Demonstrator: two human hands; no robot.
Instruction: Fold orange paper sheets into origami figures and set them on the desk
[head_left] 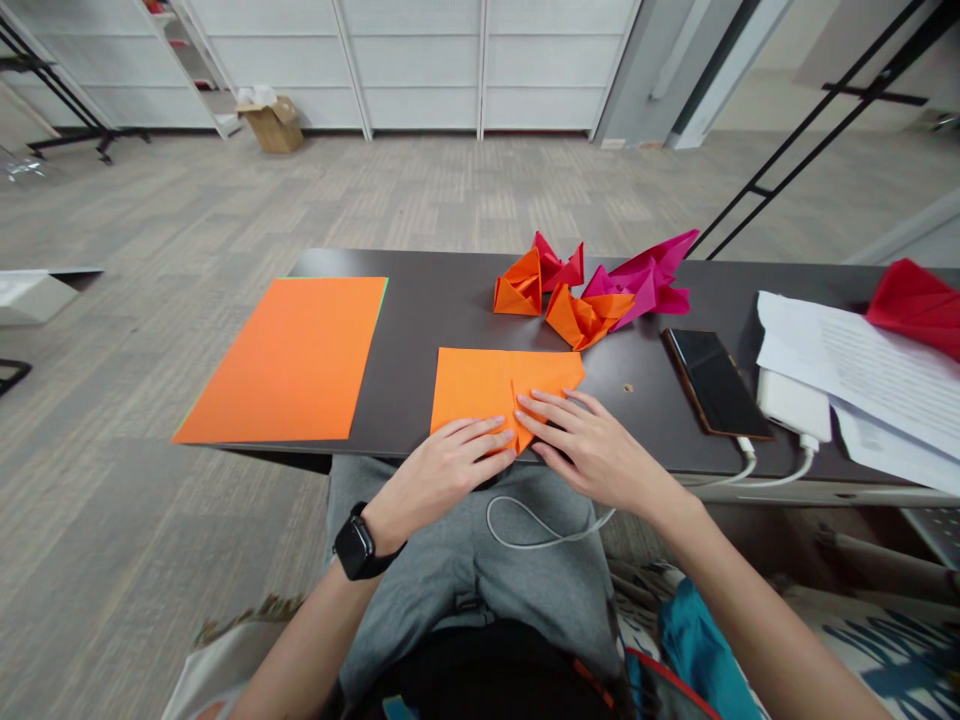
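Along the near edge of the desk (pixel 442 310), your left hand (pixel 439 480) and right hand (pixel 592 450) rest on a folded orange paper (pixel 480 390), fingers spread, pressing down and gripping nothing. Beyond it lie folded paper shapes (pixel 585 315), with a flat orange sheet (pixel 281 360) to its left and a phone (pixel 716 385) to its right.

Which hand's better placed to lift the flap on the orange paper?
Right hand, probably: its fingertips rest on the flap of the orange paper, while the left hand lies at the near edge.
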